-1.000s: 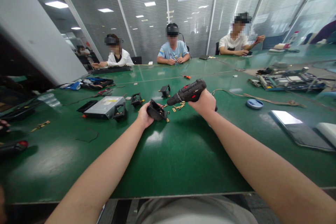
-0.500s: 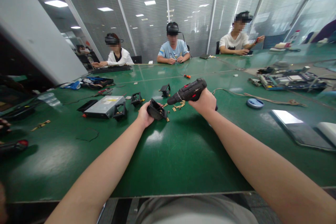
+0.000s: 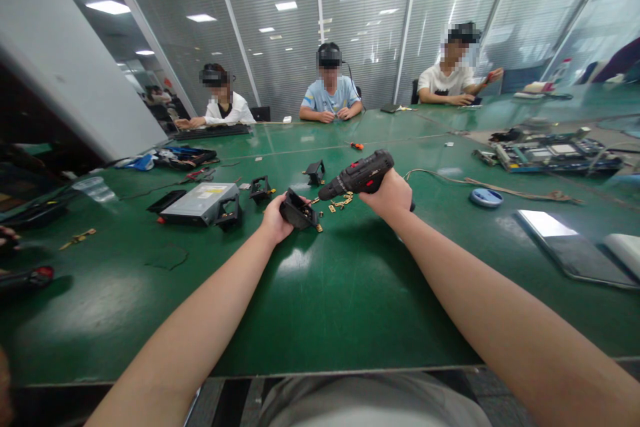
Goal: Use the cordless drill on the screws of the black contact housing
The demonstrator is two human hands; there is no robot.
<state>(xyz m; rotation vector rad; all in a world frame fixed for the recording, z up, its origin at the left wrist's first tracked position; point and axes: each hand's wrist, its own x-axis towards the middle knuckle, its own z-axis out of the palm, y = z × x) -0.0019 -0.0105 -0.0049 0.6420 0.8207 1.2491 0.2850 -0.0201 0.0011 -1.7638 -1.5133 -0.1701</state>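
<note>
My left hand is closed on a black plastic housing, holding it tilted with its hollow side toward the right. In my right hand is a black cordless drill with red marks, gripped by its handle. The drill's bit points left into the hollow of the housing; where its tip rests is too small to make out. Several small brass plates lie on the table just beyond the housing. Similar black housings stand near it: one behind, two to the left, including one beside the disc drive.
On the green table, a silver disc drive lies to the left. A blue round tin, a dark tablet-like slab and a circuit board are to the right. Three people sit across the table. Another drill lies at far left.
</note>
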